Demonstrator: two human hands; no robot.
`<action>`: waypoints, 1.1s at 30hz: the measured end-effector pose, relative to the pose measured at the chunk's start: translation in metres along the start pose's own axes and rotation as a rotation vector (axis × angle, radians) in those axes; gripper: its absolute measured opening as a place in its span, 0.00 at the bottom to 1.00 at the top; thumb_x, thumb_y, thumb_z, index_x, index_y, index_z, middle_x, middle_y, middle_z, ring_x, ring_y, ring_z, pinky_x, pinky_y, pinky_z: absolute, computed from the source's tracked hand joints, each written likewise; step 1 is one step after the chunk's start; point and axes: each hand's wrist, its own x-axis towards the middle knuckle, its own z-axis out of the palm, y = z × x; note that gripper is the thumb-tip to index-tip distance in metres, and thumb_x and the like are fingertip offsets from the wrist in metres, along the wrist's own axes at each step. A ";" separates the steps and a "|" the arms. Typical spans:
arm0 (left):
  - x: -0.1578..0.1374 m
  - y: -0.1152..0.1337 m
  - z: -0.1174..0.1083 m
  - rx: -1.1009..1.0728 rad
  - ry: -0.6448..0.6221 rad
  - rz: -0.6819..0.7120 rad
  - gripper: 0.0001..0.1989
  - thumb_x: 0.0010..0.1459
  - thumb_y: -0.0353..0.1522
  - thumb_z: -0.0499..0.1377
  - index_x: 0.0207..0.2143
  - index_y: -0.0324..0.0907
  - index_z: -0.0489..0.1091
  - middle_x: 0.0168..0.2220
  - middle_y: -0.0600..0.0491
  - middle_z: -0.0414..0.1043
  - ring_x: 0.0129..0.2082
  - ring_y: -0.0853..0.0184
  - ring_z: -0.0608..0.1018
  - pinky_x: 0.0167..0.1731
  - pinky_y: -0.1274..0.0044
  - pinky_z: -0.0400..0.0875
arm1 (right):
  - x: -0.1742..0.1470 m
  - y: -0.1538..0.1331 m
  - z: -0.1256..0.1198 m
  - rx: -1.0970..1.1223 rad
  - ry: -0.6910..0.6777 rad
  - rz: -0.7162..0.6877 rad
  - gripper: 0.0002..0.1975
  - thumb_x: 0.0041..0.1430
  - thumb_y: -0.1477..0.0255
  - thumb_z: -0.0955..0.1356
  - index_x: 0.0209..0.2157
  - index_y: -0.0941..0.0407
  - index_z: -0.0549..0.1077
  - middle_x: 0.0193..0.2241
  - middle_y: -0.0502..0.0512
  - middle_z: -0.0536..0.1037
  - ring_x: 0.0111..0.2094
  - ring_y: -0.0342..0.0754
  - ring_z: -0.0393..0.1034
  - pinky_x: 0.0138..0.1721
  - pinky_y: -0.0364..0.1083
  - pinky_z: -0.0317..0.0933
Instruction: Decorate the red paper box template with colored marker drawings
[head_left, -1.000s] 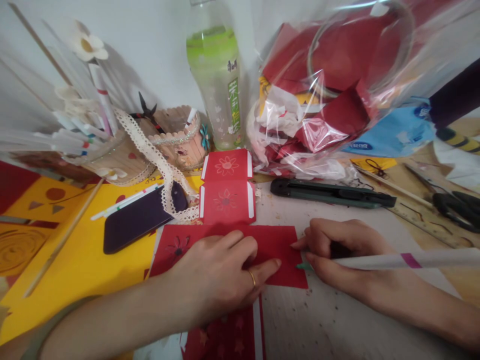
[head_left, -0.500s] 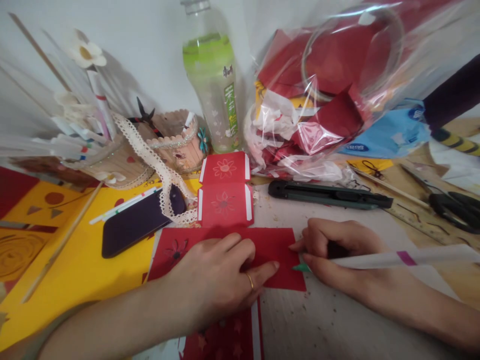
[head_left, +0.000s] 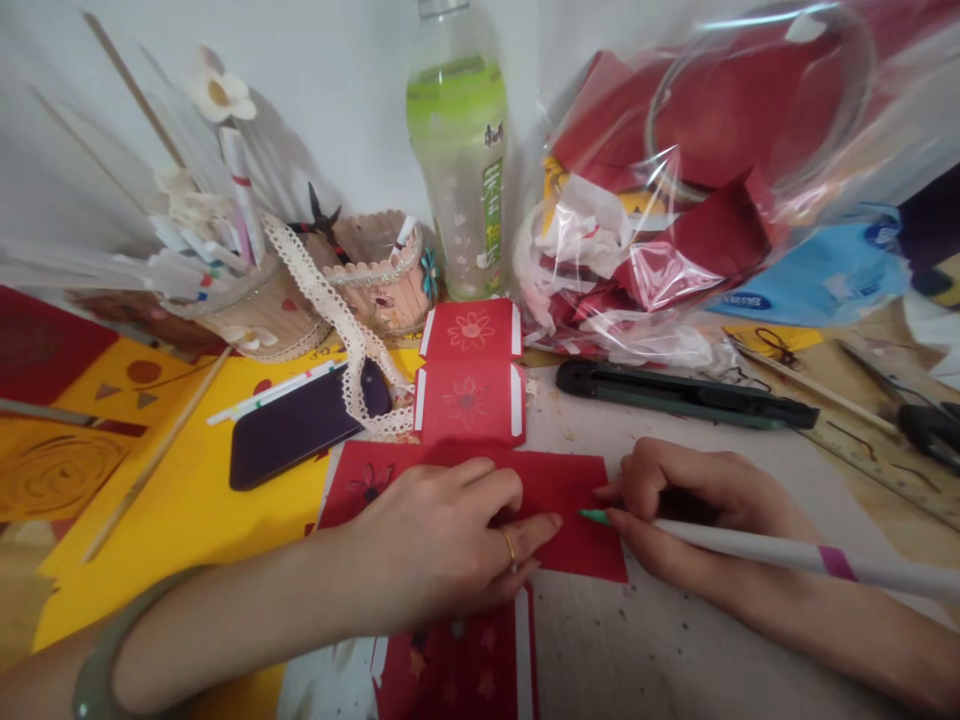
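Note:
My left hand (head_left: 450, 530) presses down on a piece of red card (head_left: 577, 485), index finger stretched out and the other fingers partly bent. It wears a gold ring, and a greenish bangle is on the wrist. In my right hand (head_left: 690, 500) is a white marker (head_left: 757, 543) with a purple band, its green tip over the card's right part. Whether the tip touches is hard to tell. A flower drawing marks the card's left part. Behind it lies a red cut-out strip (head_left: 469, 405) with flower drawings and white side flaps. Another red strip (head_left: 457, 665) with stars extends below my left hand.
A utility knife (head_left: 682, 395) lies behind my right hand, with scissors (head_left: 926, 425) farther right. A phone (head_left: 292, 430) with lace trim (head_left: 315, 290) over it rests on yellow paper (head_left: 172, 520). A bottle (head_left: 461, 160) and a plastic bag (head_left: 645, 250) stand behind.
The view has shifted, so most things sit a little farther right. The marker tip has moved from the card's right edge inward over the card. My left hand still presses the card.

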 end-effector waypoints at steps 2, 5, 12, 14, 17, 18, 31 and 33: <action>0.000 0.000 0.000 0.005 0.010 0.004 0.12 0.62 0.33 0.50 0.43 0.44 0.70 0.27 0.55 0.68 0.25 0.67 0.69 0.17 0.78 0.61 | -0.001 0.001 0.001 -0.021 0.003 -0.017 0.13 0.55 0.71 0.64 0.19 0.53 0.57 0.15 0.44 0.62 0.18 0.41 0.54 0.17 0.41 0.48; 0.001 0.000 0.000 0.016 0.005 0.004 0.12 0.62 0.33 0.49 0.42 0.43 0.71 0.27 0.55 0.67 0.25 0.67 0.69 0.17 0.77 0.60 | -0.001 0.001 0.001 -0.051 -0.011 -0.046 0.13 0.55 0.72 0.64 0.19 0.53 0.57 0.15 0.44 0.61 0.18 0.41 0.54 0.17 0.41 0.48; 0.000 0.001 0.000 0.024 0.010 0.014 0.12 0.62 0.31 0.49 0.42 0.42 0.71 0.27 0.55 0.67 0.25 0.67 0.68 0.17 0.77 0.59 | 0.000 -0.002 -0.001 -0.064 -0.054 -0.043 0.14 0.57 0.69 0.63 0.20 0.53 0.57 0.16 0.45 0.61 0.18 0.41 0.54 0.18 0.41 0.48; 0.000 0.001 0.000 0.026 0.007 0.010 0.12 0.62 0.31 0.49 0.43 0.43 0.70 0.27 0.55 0.67 0.25 0.66 0.68 0.17 0.77 0.59 | 0.001 -0.003 -0.002 -0.081 -0.080 -0.033 0.13 0.57 0.69 0.63 0.20 0.53 0.58 0.17 0.45 0.63 0.19 0.41 0.55 0.18 0.41 0.49; 0.000 0.001 0.001 0.034 0.003 0.001 0.12 0.63 0.32 0.47 0.43 0.44 0.70 0.27 0.55 0.67 0.25 0.67 0.68 0.18 0.78 0.58 | 0.001 -0.006 -0.003 -0.099 -0.093 -0.011 0.13 0.57 0.70 0.63 0.20 0.53 0.58 0.17 0.45 0.63 0.19 0.41 0.55 0.19 0.41 0.50; 0.000 0.001 0.001 0.038 0.000 0.001 0.13 0.63 0.32 0.47 0.42 0.44 0.70 0.27 0.55 0.67 0.25 0.67 0.68 0.18 0.78 0.58 | 0.001 -0.007 -0.003 -0.100 -0.089 -0.009 0.13 0.57 0.70 0.63 0.20 0.53 0.58 0.17 0.45 0.63 0.19 0.41 0.55 0.19 0.41 0.50; -0.002 0.000 0.002 0.030 0.008 0.014 0.13 0.64 0.32 0.46 0.44 0.43 0.69 0.28 0.54 0.67 0.26 0.67 0.68 0.18 0.78 0.57 | -0.002 -0.007 0.000 -0.092 -0.044 0.007 0.13 0.52 0.74 0.62 0.18 0.53 0.53 0.14 0.44 0.58 0.18 0.41 0.52 0.18 0.42 0.47; -0.002 0.000 0.002 0.033 0.009 0.010 0.12 0.64 0.33 0.47 0.44 0.44 0.68 0.28 0.55 0.67 0.26 0.67 0.68 0.19 0.78 0.57 | -0.002 -0.007 -0.001 -0.090 -0.051 0.007 0.14 0.51 0.74 0.62 0.18 0.53 0.52 0.14 0.44 0.57 0.18 0.41 0.51 0.18 0.42 0.46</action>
